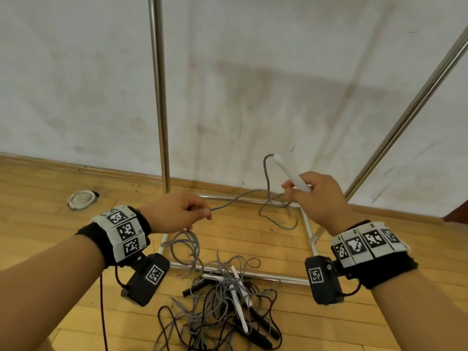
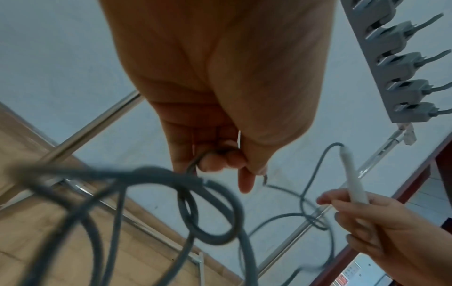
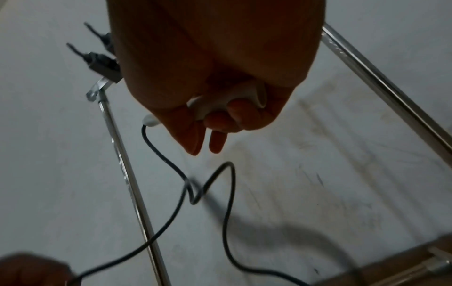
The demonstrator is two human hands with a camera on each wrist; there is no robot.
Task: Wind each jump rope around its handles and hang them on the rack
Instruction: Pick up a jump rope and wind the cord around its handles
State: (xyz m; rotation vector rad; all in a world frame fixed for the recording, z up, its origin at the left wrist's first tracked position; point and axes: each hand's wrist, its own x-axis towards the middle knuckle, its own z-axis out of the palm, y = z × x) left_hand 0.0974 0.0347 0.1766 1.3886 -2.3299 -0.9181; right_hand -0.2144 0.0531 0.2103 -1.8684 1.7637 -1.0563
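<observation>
My right hand grips a white jump-rope handle that points up and away; its grey cord leaves the tip, drops and runs left. My left hand pinches that cord, and loose grey loops hang under it. In the left wrist view the fingers curl round the cord above blurred coils. The right wrist view shows the handle in my curled fingers. The rack's upright pole stands behind.
A tangle of other ropes with white and black handles lies on the wooden floor below my hands. The rack's base frame and slanted pole stand against a white wall. A grey hook rail tops the rack. A round white fitting sits on the floor at left.
</observation>
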